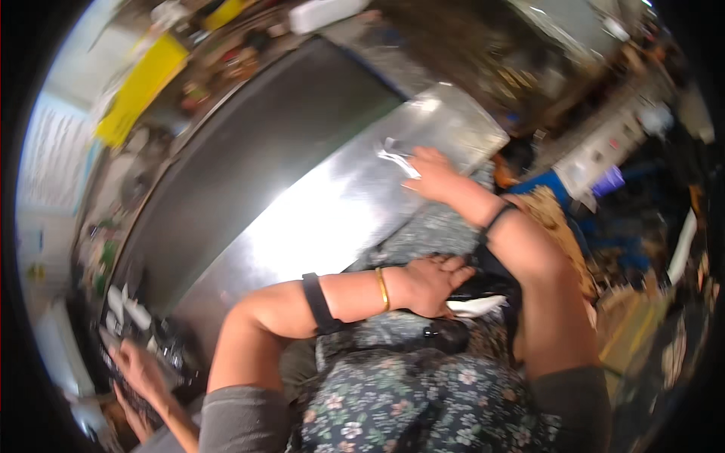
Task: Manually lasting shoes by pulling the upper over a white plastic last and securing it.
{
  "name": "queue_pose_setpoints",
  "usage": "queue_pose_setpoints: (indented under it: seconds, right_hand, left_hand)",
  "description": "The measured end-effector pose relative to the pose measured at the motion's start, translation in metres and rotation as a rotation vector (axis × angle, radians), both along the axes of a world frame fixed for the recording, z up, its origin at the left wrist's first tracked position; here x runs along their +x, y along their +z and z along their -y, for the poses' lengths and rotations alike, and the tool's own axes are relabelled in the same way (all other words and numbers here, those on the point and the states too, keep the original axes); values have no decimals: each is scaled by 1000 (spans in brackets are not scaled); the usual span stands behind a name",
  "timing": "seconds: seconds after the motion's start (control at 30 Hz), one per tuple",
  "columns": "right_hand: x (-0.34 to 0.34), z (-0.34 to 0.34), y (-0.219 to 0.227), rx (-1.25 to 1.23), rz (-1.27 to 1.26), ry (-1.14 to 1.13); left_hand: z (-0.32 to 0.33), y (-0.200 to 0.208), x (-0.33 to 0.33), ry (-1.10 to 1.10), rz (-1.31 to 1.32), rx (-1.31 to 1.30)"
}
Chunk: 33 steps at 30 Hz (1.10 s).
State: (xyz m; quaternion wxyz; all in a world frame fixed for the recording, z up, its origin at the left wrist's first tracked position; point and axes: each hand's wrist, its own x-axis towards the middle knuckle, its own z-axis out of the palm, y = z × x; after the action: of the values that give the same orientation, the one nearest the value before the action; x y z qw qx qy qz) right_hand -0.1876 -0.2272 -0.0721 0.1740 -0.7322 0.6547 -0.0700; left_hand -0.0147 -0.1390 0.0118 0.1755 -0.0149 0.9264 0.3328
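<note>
White strip: we find the thin, crumpled white strip over the shiny silver sheet-metal tabletop, near its far right end; blur hides whether it lies flat or is lifted.
Strip handling: we judge it light, limp and easily creased, with little risk of breakage; on smooth metal it should slide freely.
Strip hold point: we would pinch the end nearest the body, between thumb and forefinger.
Right hand: we see the bare right hand reaching forward and inward, elbow bent, thumb apart from the fingers.
Right grip: partly spread, with the strip's end at the thumb-to-finger gap; we cannot tell whether it is pinched.
Left hand: we see the bare left hand palm down above the lap, forearm nearly level across the body.
Left grip: fingers extended, slightly parted, nothing visibly held; we cannot see beneath the palm.
Lap object: we note a smooth, elongated white object just beside the left hand; we judge it stiffer than the strip.
</note>
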Motion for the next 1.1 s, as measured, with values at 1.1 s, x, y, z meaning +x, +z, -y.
queue_pose_setpoints:
  seconds: [1.1]
  right_hand:
    - [-9, -121, 31, -362, 692, -641]
  left_hand:
    - [60, -40, -61, 875, -659, 807]
